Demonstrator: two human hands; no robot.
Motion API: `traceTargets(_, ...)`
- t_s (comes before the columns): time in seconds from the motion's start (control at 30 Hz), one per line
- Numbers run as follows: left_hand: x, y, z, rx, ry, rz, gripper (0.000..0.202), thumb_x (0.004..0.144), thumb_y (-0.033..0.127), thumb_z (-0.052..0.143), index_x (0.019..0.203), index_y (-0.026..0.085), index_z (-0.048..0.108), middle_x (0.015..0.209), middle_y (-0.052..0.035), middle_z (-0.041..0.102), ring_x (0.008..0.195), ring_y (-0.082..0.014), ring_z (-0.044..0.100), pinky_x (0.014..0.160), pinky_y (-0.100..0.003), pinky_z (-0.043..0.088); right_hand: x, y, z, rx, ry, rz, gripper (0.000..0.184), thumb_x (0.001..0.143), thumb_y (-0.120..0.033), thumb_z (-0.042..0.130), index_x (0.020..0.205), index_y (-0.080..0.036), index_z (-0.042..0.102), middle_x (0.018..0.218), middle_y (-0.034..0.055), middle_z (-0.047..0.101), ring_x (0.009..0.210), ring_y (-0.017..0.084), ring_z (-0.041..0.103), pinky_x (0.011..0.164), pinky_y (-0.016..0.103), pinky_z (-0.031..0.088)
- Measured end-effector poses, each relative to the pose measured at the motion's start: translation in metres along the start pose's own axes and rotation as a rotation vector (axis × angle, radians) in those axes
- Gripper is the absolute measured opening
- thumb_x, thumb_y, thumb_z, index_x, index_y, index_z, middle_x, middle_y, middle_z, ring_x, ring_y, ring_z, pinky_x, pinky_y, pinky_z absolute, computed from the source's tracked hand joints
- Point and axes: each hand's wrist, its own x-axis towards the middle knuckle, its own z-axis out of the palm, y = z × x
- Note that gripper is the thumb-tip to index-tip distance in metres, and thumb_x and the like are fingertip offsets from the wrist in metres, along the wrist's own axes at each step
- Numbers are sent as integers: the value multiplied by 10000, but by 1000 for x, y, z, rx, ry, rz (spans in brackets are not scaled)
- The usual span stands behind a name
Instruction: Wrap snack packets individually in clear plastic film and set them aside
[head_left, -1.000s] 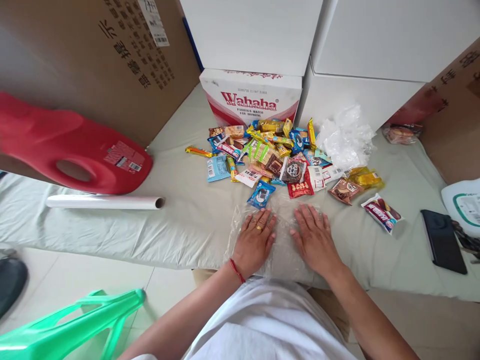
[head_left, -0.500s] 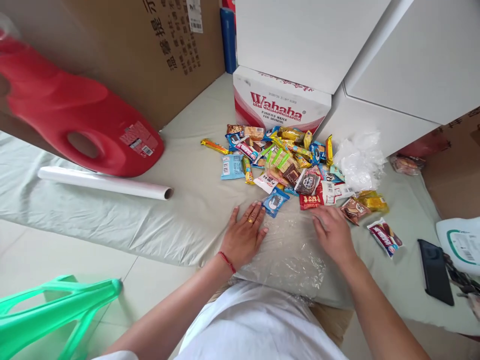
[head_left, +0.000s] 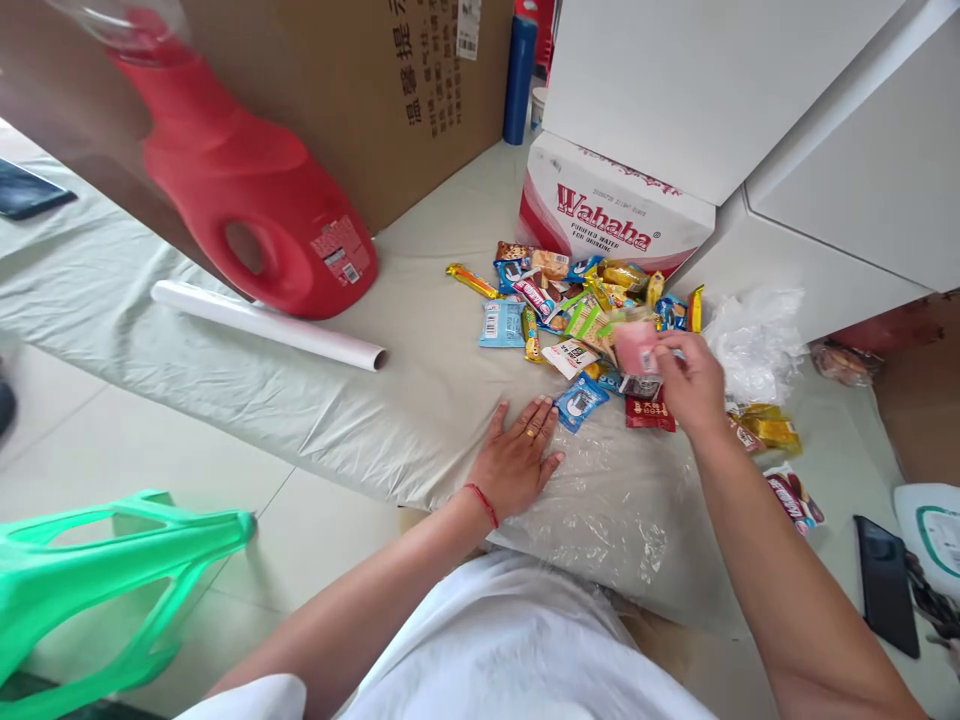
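My left hand (head_left: 519, 455) lies flat with fingers spread on the left edge of a clear plastic sheet (head_left: 607, 510) spread over the cloth-covered surface. My right hand (head_left: 690, 385) is raised over the pile of snack packets (head_left: 585, 310) and pinches a pink packet (head_left: 636, 345), which is blurred by motion. A blue packet (head_left: 579, 400) lies just beyond my left fingertips. A red packet (head_left: 649, 412) lies under my right hand.
A red detergent jug (head_left: 255, 210) and a white roll (head_left: 266, 325) lie at the left. A Wahaha carton (head_left: 615, 210), white boxes (head_left: 712, 90) and a brown carton (head_left: 360, 90) stand behind. Crumpled clear plastic (head_left: 754, 335), a black phone (head_left: 889, 585), a green stool (head_left: 90, 590).
My right hand left the plastic sheet, reached into the snack pile and lifted a pink packet. My left hand stayed flat on the sheet. The view swung left.
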Motion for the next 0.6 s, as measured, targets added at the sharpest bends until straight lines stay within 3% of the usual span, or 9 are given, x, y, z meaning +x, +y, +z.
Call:
traceTargets(0.1, 0, 0, 0, 0, 1, -1, 616, 1070, 476, 285, 1604, 175, 338, 1674, -109, 304, 1559, -264, 298, 1296, -591, 106, -24, -1, -39, 303, 27, 240, 206, 978, -451, 578, 971, -247, 603, 829, -3, 627, 707, 178, 578, 658, 306, 485)
traceTargets(0.2, 1, 1, -2, 2, 7, 3, 580, 1070, 433, 305, 1600, 204, 357, 1661, -108, 337, 1548, -273, 325, 1294, -586, 114, -58, -13, -65, 423, -262, 349, 268, 944, -500, 635, 895, -237, 613, 709, -30, 551, 594, 145, 492, 554, 262, 413)
traceTargets(0.33, 2, 0, -5, -4, -16, 3, 542, 1075, 367, 277, 1587, 224, 385, 1650, -87, 365, 1534, -256, 354, 1294, -571, 121, -95, -31, -59, 451, -726, 328, 352, 989, -531, 560, 854, -211, 617, 740, -11, 582, 662, 148, 539, 603, 258, 450)
traceTargets(0.4, 3, 0, -5, 7, -36, -10, 539, 1079, 352, 251, 1584, 222, 388, 1653, -79, 357, 1537, -249, 349, 1291, -571, 129, -105, -36, -44, 398, -855, 266, 336, 1029, -478, 499, 867, -208, 618, 756, -5, 600, 683, 155, 555, 624, 263, 465)
traceTargets(0.43, 3, 0, -5, 17, -48, -18, 540, 1080, 347, 240, 1584, 217, 387, 1655, -76, 352, 1539, -248, 344, 1288, -577, 136, -108, -38, -36, 312, -856, 223, 314, 1040, -429, 484, 874, -205, 628, 781, 8, 618, 711, 166, 571, 651, 276, 478)
traceTargets(0.5, 4, 1, -5, 43, -70, -26, 544, 1082, 344, 225, 1586, 206, 379, 1660, -73, 340, 1544, -247, 335, 1282, -591, 150, -114, -43, -22, 59, -728, 137, 267, 1045, -328, 472, 920, -197, 668, 901, 61, 667, 844, 211, 610, 761, 333, 510)
traceTargets(0.6, 3, 2, -5, 86, -80, -24, 544, 1084, 339, 224, 1593, 205, 363, 1661, -75, 333, 1544, -241, 335, 1279, -592, 162, -128, -54, -9, -158, -560, -9, 242, 1033, -272, 505, 1171, -204, 691, 1185, 124, 678, 1112, 280, 580, 963, 434, 494)
